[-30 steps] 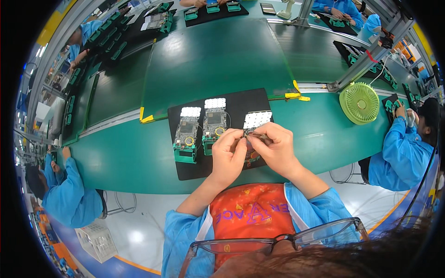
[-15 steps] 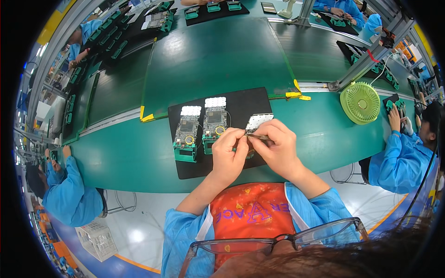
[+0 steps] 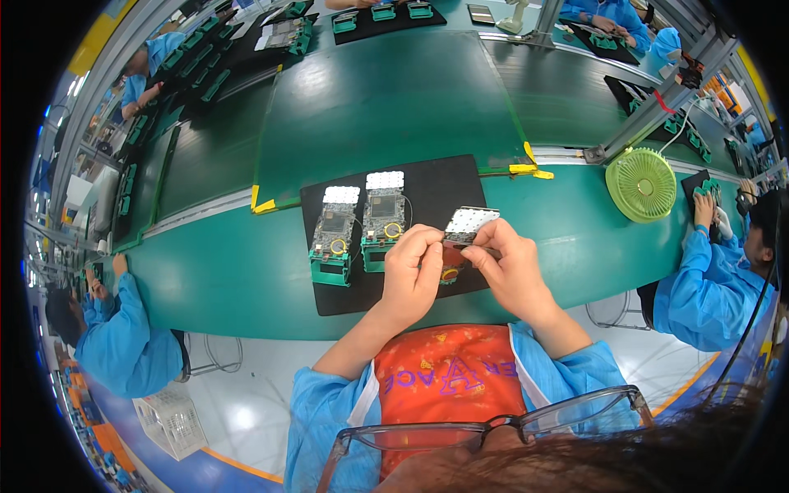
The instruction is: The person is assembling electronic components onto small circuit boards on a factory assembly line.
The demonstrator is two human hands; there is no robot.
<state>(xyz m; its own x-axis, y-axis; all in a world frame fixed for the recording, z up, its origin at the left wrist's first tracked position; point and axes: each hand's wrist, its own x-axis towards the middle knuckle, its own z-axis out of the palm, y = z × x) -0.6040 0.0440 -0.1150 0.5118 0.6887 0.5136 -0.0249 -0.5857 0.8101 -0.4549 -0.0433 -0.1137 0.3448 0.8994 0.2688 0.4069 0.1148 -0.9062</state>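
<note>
Between my hands a circuit board [image 3: 472, 220] with a white, dotted upper part is held tilted above a black mat [image 3: 337, 302]. My left hand [image 3: 412, 264] pinches its left edge with thumb and fingertips. My right hand [image 3: 513, 264] is closed on its right lower edge, and the fingers cover much of that side. Below the board, a small red and yellow round part [image 3: 449, 275] shows between the hands. To the left on the mat lie two more circuit boards, one [image 3: 335, 223] at the left and another [image 3: 384, 207] beside it, each in a green holder with a yellow ring on it.
A green table [image 3: 222, 279] curves around me, with a wide green panel [image 3: 386, 107] beyond the mat, its corners taped yellow. A light green fan [image 3: 641, 185] stands at the right by a metal post. Co-workers in blue sit at both sides.
My right hand has moved slightly right and down, away from my left fingertips. The held board now shows more of its face, and the gap between my hands is wider.
</note>
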